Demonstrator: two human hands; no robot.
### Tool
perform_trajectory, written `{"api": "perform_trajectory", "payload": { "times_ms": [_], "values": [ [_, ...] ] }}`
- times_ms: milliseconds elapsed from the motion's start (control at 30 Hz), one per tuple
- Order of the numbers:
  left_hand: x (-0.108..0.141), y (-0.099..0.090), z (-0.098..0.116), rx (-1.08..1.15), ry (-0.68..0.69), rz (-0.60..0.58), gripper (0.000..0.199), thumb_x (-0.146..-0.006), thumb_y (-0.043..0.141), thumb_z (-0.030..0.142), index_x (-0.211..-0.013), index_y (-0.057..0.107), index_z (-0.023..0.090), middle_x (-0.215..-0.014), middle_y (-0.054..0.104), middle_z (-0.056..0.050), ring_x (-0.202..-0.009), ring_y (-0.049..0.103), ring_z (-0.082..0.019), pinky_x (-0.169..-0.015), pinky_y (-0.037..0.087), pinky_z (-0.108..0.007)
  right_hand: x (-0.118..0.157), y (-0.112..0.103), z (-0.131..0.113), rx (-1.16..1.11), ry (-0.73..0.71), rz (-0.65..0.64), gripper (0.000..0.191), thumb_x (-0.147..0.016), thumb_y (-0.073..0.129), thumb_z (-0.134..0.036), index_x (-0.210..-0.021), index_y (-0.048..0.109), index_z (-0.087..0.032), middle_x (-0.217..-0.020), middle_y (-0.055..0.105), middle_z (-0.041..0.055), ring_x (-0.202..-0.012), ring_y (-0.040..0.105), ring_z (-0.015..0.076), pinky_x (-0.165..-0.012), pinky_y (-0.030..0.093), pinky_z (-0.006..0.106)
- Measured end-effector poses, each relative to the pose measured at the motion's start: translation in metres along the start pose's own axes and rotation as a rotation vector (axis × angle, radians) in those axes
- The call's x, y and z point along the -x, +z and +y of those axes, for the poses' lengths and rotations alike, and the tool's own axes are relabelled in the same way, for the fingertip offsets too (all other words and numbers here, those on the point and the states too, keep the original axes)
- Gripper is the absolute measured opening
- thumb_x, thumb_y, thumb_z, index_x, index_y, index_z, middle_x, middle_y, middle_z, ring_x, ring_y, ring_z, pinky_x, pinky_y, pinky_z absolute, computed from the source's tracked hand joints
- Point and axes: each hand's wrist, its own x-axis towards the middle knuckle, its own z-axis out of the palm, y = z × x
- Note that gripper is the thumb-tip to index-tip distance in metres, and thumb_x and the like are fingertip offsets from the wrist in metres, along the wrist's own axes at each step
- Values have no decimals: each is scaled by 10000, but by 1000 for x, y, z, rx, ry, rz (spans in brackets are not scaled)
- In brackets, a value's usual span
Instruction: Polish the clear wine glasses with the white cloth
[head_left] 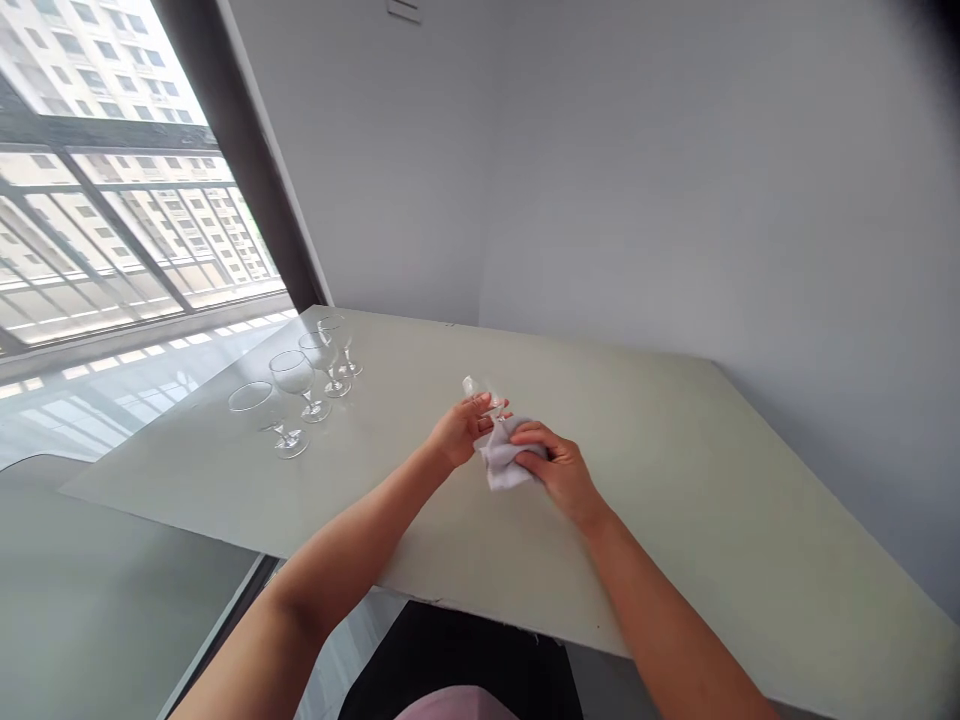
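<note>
Over the middle of the table, my left hand point(465, 428) has its fingers wrapped round a clear glass point(474, 386), whose upper part shows just beyond the fingers. My right hand point(551, 458) pinches a crumpled white cloth point(506, 468) and presses it against the near end of the glass. The cloth hides that end. On the left part of the table several clear stemmed glasses stand upright in a slanting row, among them a nearest glass point(287, 440) and a farthest glass point(347, 366).
The pale table point(675, 520) reaches toward grey walls behind and at the right. At the left are a large window point(127, 200) and a grey surface point(97, 570) below table level. The table's front edge runs under my forearms.
</note>
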Motion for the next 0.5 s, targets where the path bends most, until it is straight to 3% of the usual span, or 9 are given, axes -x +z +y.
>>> {"api": "perform_trajectory", "payload": {
  "times_ms": [167, 333, 500],
  "values": [
    [3, 3, -3, 102, 57, -55, 294, -695, 648, 347, -926, 548, 194, -1112, 581, -52, -932, 598, -200, -705, 500, -293, -1, 9, 12, -461, 267, 159, 277, -661, 693, -322, -915, 594, -271, -907, 622, 3, -774, 587, 157, -650, 489, 301],
    [4, 5, -3, 141, 158, -39, 314, -718, 628, 358, -969, 510, 212, -1170, 547, -47, -1014, 571, -196, -881, 451, -337, -6, 27, 15, -601, 273, 222, 242, -701, 628, -389, -906, 577, -270, -926, 633, -10, -889, 584, 149, -802, 492, 329],
    [8, 11, 0, 99, 288, -69, 380, -716, 643, 322, -1036, 456, 240, -1200, 519, -43, -1005, 579, -191, -950, 400, -388, -7, 38, 12, -651, 311, 234, 131, -698, 607, -351, -759, 574, -240, -757, 618, -7, -747, 586, 140, -656, 519, 269]
  ]
}}
